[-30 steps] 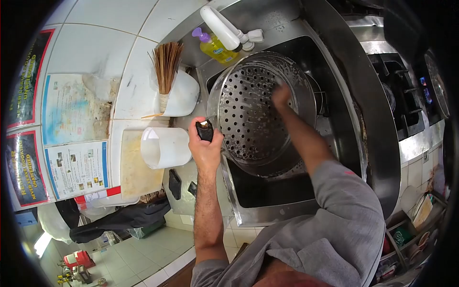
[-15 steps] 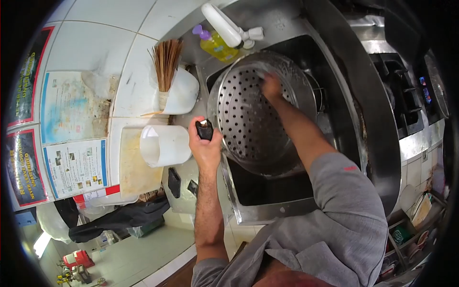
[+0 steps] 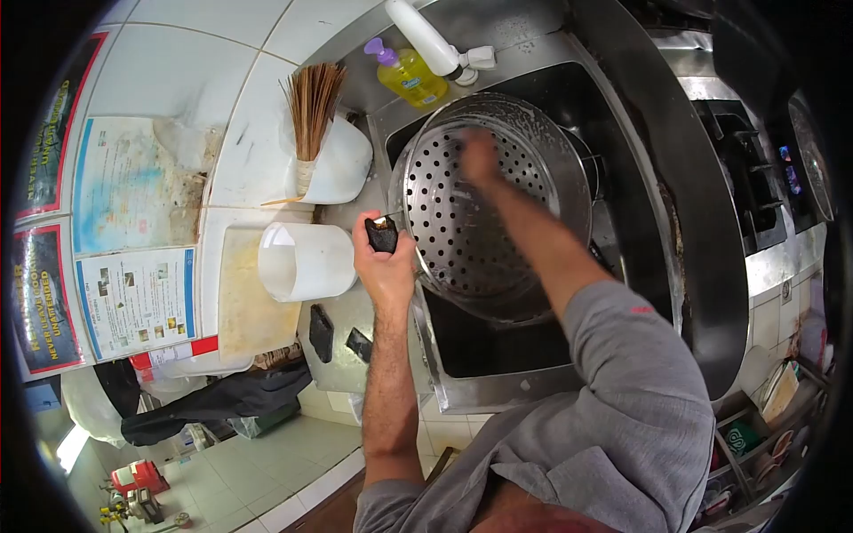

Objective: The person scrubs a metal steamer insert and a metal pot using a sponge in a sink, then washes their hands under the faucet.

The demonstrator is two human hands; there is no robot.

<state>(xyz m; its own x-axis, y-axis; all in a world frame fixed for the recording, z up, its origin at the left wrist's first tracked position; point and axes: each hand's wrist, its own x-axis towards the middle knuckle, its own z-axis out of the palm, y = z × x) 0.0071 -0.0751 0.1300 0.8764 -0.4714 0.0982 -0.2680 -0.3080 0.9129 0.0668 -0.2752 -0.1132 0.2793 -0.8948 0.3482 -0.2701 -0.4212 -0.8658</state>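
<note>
1. The black handle [image 3: 382, 234] is gripped in the left hand [image 3: 386, 269], with the fingers closed round it at the near side of the perforated metal pot [image 3: 453, 258]
2. The pot is set in the sink [image 3: 498, 391], just right of the left hand and under the right hand [image 3: 481, 162], which is held over the holed base; the right hand is blurred, so whether it is wide, narrow or closed on something cannot be told
3. The pot could be swung or tipped against the sink rim if it is pushed hard by the right hand while the handle is held only loosely by the left
4. The right hand could be slipped across the base if the metal is wet, and the fingers could be scraped on the hole edges or knocked on the pot wall
5. The white tub [image 3: 320, 259], just left of the left hand, could be nudged if the handle is swung outward
6. The soap bottle [image 3: 416, 80] and the white tap [image 3: 425, 40], placed beyond the right hand, could be bumped if the pot is lifted or turned
7. Farther out from the left hand, the twig brush [image 3: 313, 111] is stood by a white holder [image 3: 345, 164]; nearer the body, two dark pads [image 3: 321, 334] are laid on the counter [image 3: 342, 375]
</note>
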